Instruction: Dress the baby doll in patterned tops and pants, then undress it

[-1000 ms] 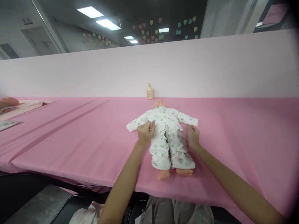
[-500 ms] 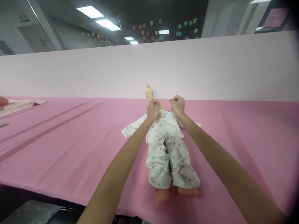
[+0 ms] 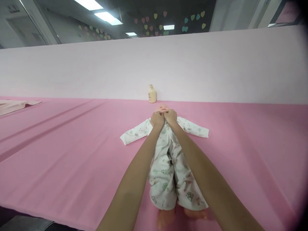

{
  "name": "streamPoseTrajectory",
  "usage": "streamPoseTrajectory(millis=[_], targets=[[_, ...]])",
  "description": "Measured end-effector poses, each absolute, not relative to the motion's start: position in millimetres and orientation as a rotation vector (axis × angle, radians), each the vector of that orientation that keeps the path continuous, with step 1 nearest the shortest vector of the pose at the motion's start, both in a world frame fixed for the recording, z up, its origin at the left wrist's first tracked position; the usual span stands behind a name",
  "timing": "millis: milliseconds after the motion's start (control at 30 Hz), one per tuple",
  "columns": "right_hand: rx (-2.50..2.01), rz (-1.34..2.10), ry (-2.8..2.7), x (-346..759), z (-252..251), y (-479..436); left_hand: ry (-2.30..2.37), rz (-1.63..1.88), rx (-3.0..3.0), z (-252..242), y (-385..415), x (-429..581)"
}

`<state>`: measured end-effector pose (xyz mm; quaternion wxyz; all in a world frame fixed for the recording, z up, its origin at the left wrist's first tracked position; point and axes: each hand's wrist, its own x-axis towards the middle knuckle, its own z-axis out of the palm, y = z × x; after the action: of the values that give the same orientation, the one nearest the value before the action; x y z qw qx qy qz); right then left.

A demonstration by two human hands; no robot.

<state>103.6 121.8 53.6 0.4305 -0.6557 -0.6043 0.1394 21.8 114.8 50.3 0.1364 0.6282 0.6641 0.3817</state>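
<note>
A baby doll [image 3: 163, 108] lies on its back on the pink-covered table, head toward the wall and bare feet toward me. It wears a white printed baby shirt [image 3: 137, 131] with both long sleeves spread out to the sides, and matching trousers [image 3: 163, 179]. My left hand [image 3: 157, 119] is closed in a pinch on the shirt at the neckline. Right beside it, my right hand [image 3: 170, 117] also pinches the shirt below the doll's chin. My hands and forearms hide the collar and part of the chest. The fabric between my fingertips is too small to see clearly.
A pale yellow pump bottle [image 3: 152, 94] stands near the white wall [image 3: 216, 67], just beyond the doll's head. On the far left lies a light pink cloth [image 3: 16, 106]. The pink table cover [image 3: 72, 160] has long creases, and its front edge shows at lower left.
My right hand has come left and down from beside the doll's head to meet my left hand at the neckline. The doll's face and right-side sleeve now show more.
</note>
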Motion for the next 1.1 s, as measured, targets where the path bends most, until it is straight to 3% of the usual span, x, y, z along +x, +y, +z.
streamPoseTrajectory(millis=[1100], targets=[[-1.228,0.306,-1.401,106.0,33.6,90.9,1.498,1.561,1.698,35.3,104.3,13.1]])
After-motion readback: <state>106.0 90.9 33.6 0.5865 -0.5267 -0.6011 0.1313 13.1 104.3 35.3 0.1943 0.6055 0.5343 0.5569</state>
